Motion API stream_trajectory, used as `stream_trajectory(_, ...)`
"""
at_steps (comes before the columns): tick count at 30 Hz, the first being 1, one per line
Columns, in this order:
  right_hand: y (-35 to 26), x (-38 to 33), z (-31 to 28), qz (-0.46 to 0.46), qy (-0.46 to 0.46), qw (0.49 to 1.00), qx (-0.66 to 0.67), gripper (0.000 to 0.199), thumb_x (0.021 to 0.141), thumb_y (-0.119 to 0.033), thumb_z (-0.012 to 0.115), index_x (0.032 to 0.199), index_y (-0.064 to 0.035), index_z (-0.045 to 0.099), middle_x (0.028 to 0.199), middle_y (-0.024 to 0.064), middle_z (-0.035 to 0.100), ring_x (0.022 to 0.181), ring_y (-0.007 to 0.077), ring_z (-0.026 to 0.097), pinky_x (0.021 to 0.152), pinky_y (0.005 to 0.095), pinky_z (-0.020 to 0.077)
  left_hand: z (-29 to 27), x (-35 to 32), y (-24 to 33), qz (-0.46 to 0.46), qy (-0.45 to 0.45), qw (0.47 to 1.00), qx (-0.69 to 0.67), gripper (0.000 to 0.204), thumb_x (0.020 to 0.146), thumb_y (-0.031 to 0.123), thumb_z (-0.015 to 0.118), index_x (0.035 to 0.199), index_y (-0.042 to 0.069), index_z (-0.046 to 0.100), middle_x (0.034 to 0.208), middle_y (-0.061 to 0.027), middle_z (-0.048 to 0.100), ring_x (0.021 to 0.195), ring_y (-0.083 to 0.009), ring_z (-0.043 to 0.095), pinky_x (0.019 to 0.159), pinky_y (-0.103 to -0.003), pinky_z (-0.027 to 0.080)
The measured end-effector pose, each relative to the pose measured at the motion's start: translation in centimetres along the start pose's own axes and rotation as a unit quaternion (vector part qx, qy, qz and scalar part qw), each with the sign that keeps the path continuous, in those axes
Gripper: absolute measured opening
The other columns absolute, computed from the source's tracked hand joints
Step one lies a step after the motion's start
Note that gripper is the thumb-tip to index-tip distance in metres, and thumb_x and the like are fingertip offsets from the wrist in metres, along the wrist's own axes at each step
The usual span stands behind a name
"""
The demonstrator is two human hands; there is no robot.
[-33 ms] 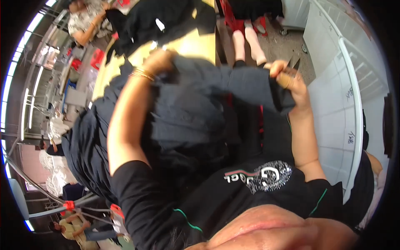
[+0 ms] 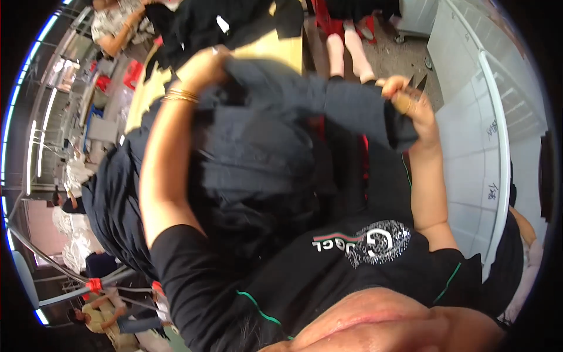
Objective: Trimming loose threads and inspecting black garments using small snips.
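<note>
A dark navy garment [image 2: 258, 141] is stretched between my hands, its sleeve-like end reaching to the right. My left hand [image 2: 204, 67], with gold bracelets at the wrist, is closed on the garment's far left part; its fingertips are partly hidden and blurred. At the open end of the sleeve [image 2: 359, 110], my right hand [image 2: 410, 108] grips the cloth edge. Dark pointed blades of scissors [image 2: 417, 85] stick out past the right fingers, so that hand holds them too. A tan band [image 2: 403, 104] wraps one right finger. More dark cloth [image 2: 117, 199] is heaped beside my left arm.
Ahead is a yellow table [image 2: 275, 51] with black garments [image 2: 217, 26] on it. A tall white bin [image 2: 469, 129] with a pale rim stands close on my right. Another person's feet [image 2: 355, 53] show beyond. Other people are at the far left.
My left hand has moved a little up and to the left, drawing the garment with it. The right hand keeps hold of the sleeve end, shifted only slightly.
</note>
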State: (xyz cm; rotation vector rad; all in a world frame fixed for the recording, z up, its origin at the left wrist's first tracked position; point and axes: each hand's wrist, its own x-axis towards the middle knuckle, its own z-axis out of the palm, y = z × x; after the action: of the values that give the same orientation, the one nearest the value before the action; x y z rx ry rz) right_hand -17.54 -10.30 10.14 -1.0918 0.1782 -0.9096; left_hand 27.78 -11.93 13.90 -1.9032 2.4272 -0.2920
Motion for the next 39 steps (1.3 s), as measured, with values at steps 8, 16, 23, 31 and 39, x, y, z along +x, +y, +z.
stream_trajectory(8, 4.5, 1.2, -2.8, 0.077, -0.118, 0.965, 0.220, 0.048, 0.097, -0.021, 0.058, 0.133, 0.0090, 0.049, 0.116, 0.0113, 0.067, 0.092, 0.0135, 0.067, 0.082, 0.0226, 0.0530, -15.6, -21.3, -1.3, -0.081, 0.201, 0.931, 0.293, 0.042, 0.073, 0.008, 0.071, 0.113, 0.006, 0.059, 0.105, -0.0123, 0.065, 0.097, -0.0334, 0.062, 0.086, -0.041, 0.049)
stream_trajectory(16, 7.0, 0.2, -2.3, 0.259, -0.189, 0.916, -0.241, 0.019, 0.092, -0.011, 0.065, 0.108, -0.0011, 0.071, 0.101, 0.0023, 0.069, 0.092, 0.0077, 0.060, 0.084, 0.0219, 0.0449, -12.7, -30.0, 12.6, -0.311, -0.114, 0.942, -0.050, 0.042, 0.078, -0.008, 0.064, 0.119, 0.000, 0.059, 0.121, -0.0170, 0.059, 0.114, -0.0356, 0.058, 0.100, -0.036, 0.045)
stream_trajectory(23, 8.5, -0.8, 0.0, 0.146, -0.104, 0.932, -0.313, 0.031, 0.093, -0.011, 0.065, 0.123, -0.0034, 0.065, 0.089, -0.0080, 0.056, 0.073, -0.0005, 0.043, 0.068, 0.0164, 0.0349, -11.8, -18.1, 14.9, -0.132, 0.121, 0.980, -0.084, 0.027, 0.092, 0.008, 0.065, 0.119, 0.003, 0.066, 0.118, -0.0106, 0.065, 0.107, -0.0208, 0.063, 0.091, -0.029, 0.047)
stream_trajectory(31, 9.5, -1.3, 5.7, -0.119, -0.136, 0.932, -0.315, 0.017, 0.079, 0.002, 0.077, 0.093, -0.0003, 0.068, 0.079, -0.0025, 0.052, 0.057, 0.0021, 0.036, 0.051, 0.0199, 0.0294, -12.1, -14.4, 13.7, -0.044, 0.015, 0.994, -0.094, 0.020, 0.092, 0.005, 0.063, 0.112, 0.000, 0.067, 0.109, -0.0130, 0.067, 0.103, -0.0241, 0.064, 0.094, -0.029, 0.045)
stream_trajectory(39, 5.5, -2.7, 7.8, -0.062, -0.389, 0.885, -0.249, 0.019, 0.069, -0.002, 0.073, 0.087, -0.0058, 0.066, 0.076, 0.0074, 0.056, 0.066, 0.0270, 0.060, 0.057, 0.0343, 0.0482, -19.1, -23.7, 19.0, -0.197, -0.150, 0.930, -0.271, 0.020, 0.075, -0.007, 0.064, 0.094, -0.004, 0.068, 0.094, -0.0153, 0.070, 0.091, -0.0288, 0.067, 0.087, -0.036, 0.050)
